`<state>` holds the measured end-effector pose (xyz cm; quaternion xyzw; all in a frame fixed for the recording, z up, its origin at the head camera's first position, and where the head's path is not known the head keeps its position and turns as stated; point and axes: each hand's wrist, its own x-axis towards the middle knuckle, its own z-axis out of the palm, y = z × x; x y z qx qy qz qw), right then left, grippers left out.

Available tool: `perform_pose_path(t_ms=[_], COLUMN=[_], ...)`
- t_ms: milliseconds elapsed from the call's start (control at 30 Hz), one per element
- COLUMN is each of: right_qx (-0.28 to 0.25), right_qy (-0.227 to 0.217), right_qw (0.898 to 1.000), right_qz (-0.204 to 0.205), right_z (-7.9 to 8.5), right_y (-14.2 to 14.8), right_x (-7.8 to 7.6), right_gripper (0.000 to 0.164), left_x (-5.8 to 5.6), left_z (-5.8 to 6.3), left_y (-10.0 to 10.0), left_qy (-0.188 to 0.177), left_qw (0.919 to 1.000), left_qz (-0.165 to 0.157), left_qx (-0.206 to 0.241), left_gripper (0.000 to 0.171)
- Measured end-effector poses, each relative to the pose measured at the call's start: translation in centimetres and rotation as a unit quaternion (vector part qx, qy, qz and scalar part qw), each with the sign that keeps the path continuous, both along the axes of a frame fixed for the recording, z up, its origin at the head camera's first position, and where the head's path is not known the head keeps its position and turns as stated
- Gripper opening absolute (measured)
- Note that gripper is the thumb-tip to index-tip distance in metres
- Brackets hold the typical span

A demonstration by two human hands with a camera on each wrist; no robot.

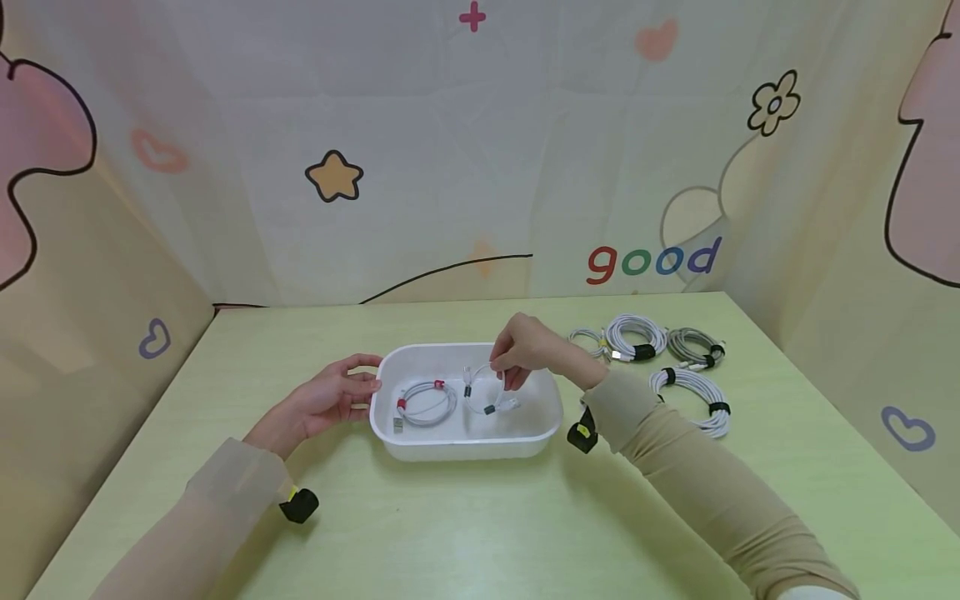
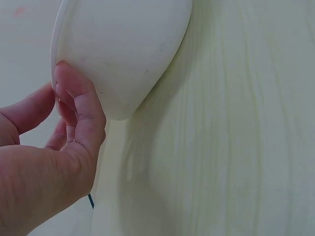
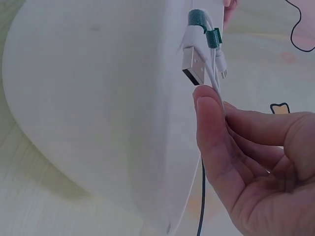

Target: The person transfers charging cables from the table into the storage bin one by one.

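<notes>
A white plastic basin stands on the table. At its left end my left hand holds the rim; the left wrist view has the curled fingers against the basin's outer wall. Above the basin's right half, my right hand pinches a small coiled white USB cable. Dark green ties and a metal USB plug show on that cable in the right wrist view. Inside the basin's left half lies another white coiled cable with red ties.
Several coiled cables lie at the table's right rear: a small white coil, a thick white coil, a grey coil and a large white coil with black ties. A printed curtain surrounds the table's back and sides.
</notes>
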<state>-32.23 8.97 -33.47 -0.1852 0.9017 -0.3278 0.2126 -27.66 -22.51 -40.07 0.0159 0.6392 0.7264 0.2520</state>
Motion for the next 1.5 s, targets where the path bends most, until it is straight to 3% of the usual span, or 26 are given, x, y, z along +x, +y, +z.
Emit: perform_pose_path(t_ms=[433,600,700,867,1067,1133,1233,1500], right_qx=[0.000,-0.007,0.005,0.014,0.061,0.086,0.104,0.090], right_qy=[-0.007,-0.036,-0.019,0.114,0.230,0.238,0.218,0.190], right_qw=[1.000,0.998,0.999,0.993,0.963,0.957,0.961,0.976], right_qz=[0.020,0.042,0.044,-0.027,-0.126,-0.141,-0.138,-0.054], right_z=[-0.3,-0.7,-0.5,-0.1,-1.5,-2.4,-3.7,-5.9], right_y=[-1.1,-1.2,-0.8,1.8,7.6,9.4,11.2,11.5], right_x=[1.0,1.4,1.6,0.1,-2.7,-3.4,-4.2,-5.4], right_gripper=[0.012,0.018,0.022,0.022,0.023,0.023,0.021,0.011], left_x=[0.0,0.0,0.1,0.1,0.1,0.1,0.1,0.1], left_z=[-0.2,-0.2,-0.3,-0.2,-0.1,-0.1,-0.1,-0.1], left_y=[0.1,0.0,0.0,0.1,0.2,0.1,0.1,0.0], left_qy=[0.001,0.002,0.001,-0.003,-0.002,0.002,0.004,0.000], left_qw=[0.9999,1.0000,1.0000,1.0000,1.0000,1.0000,1.0000,0.9999], left_qz=[0.000,0.003,0.002,0.005,0.008,0.006,0.005,0.009], left_qx=[0.010,0.007,0.008,0.005,-0.003,-0.005,-0.006,-0.011], left_gripper=[0.044,0.044,0.044,0.045,0.045,0.045,0.044,0.046])
